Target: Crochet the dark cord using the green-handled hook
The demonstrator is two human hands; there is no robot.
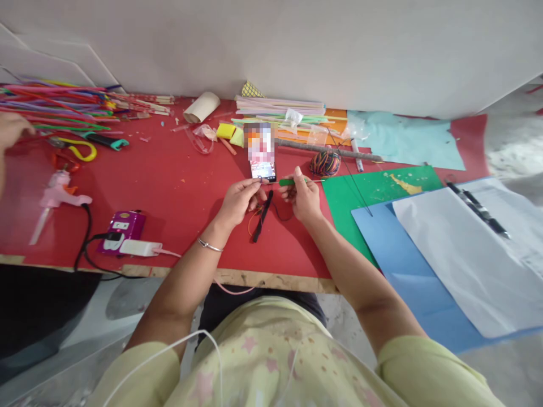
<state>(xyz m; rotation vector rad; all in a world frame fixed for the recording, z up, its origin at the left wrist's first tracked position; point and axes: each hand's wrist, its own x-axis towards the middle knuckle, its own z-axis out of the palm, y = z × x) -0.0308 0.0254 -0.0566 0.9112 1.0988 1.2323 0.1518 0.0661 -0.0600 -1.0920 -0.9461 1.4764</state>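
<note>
Over the red table covering, my left hand (241,202) pinches dark yarn (260,179) between thumb and fingertips. My right hand (303,198) is closed around the green handle of a thin crochet hook (287,182), whose metal shows on both sides of the grip. The hook's left end meets the yarn at my left fingertips; the exact loop is too small to make out. Below the hands lies a narrow black strip (263,217) with loose yarn strands beside it. A multicoloured yarn ball (325,164) sits beyond my right hand. Just past my fingertips is a lit phone (261,152).
At far left, another person's hand (14,130) is near colourful pipe cleaners (55,104). A pink glue gun (59,195), pliers (80,148) and a purple power adapter (121,232) lie left. A cardboard tube (202,107) lies behind; a blue folder (407,277) with papers is right.
</note>
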